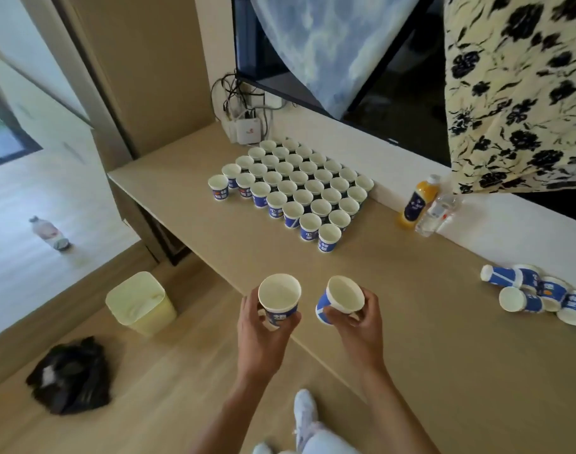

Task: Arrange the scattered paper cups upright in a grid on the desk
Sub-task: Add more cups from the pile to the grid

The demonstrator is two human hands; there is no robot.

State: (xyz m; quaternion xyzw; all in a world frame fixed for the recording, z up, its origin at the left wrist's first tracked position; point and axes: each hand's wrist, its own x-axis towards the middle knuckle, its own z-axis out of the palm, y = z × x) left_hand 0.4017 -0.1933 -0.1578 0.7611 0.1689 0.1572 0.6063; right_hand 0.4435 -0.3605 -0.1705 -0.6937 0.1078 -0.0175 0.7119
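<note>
paper cup [279, 298] in each grip

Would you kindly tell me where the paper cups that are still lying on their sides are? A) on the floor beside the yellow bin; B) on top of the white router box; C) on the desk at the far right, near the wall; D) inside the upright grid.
C: a cluster of tipped blue-and-white paper cups lies on the beige wooden desk at the far right, apart from the upright grid of cups.
</note>
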